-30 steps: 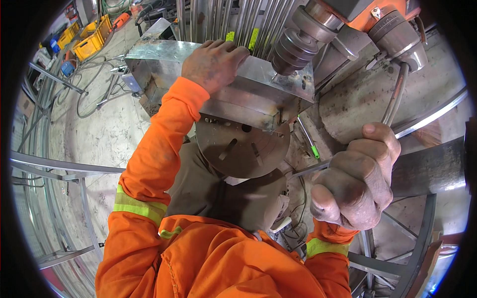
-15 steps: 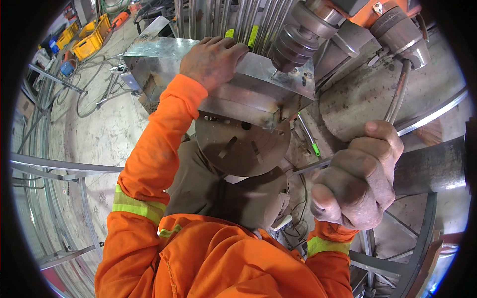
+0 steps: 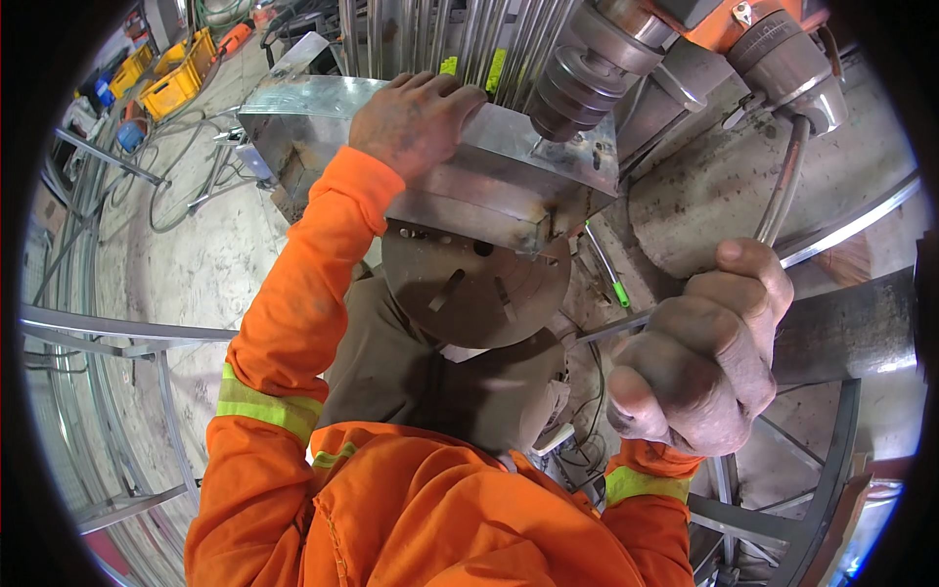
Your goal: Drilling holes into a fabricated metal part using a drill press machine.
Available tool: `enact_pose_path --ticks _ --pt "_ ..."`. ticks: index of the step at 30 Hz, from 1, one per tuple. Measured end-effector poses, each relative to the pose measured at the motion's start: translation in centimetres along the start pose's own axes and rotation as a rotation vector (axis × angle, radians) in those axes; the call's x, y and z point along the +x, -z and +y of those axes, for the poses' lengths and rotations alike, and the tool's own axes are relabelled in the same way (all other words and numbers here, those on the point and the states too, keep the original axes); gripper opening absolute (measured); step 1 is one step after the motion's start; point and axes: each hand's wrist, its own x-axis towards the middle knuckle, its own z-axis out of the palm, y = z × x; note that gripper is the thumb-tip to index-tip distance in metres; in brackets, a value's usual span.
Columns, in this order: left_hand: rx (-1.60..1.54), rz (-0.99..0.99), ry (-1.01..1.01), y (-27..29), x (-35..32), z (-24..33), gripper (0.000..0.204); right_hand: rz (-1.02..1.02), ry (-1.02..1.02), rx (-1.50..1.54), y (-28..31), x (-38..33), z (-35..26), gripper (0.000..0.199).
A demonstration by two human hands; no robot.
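My left hand (image 3: 416,119) is closed over the upper edge of a bent sheet-metal piece (image 3: 303,96), fingers curled over its far side. That piece rests over a round slotted drill press table (image 3: 474,293), and brownish marks show at its corners. Above its right part stands the drill press chuck (image 3: 575,96), with a thin drill bit (image 3: 536,147) at the metal's top face; I cannot tell whether the tip touches it. On the right, my right hand (image 3: 699,347) is wrapped round the end of the curved feed lever (image 3: 787,181), hiding the lever's grip.
Upright metal bars (image 3: 440,44) stand behind the sheet-metal piece. Yellow crates (image 3: 179,75) and loose cables (image 3: 171,196) lie on the floor at far left. A green-tipped marker (image 3: 620,292) lies right of the round table. Steel frame rails (image 3: 137,331) run along both sides.
The whole scene has shifted very slightly left in the picture. Both hands keep their holds, and the chuck and lever show no clear movement.
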Motion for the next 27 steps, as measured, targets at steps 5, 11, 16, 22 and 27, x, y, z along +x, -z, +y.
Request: enact_pose_path --ticks 5,11,16,22,27 --pt "-0.001 0.016 -0.009 0.12 -0.07 -0.02 0.024 -0.016 0.003 -0.005 -0.08 0.1 0.11 0.042" --pt "0.015 -0.001 -0.009 0.24 -0.1 0.06 0.026 0.006 0.028 0.008 -0.27 -0.16 0.29 0.042" --pt "0.012 -0.026 -0.017 0.29 -0.04 -0.04 0.031 0.011 0.058 0.011 -0.31 -0.16 0.47 0.041" --pt "0.008 -0.025 -0.011 0.05 0.01 -0.17 0.032 0.017 0.027 0.02 -0.37 -0.29 0.36 0.039" --pt "-0.004 -0.002 -0.026 0.06 0.14 -0.37 0.027 0.001 0.041 0.018 -0.2 -0.09 0.48 0.038"
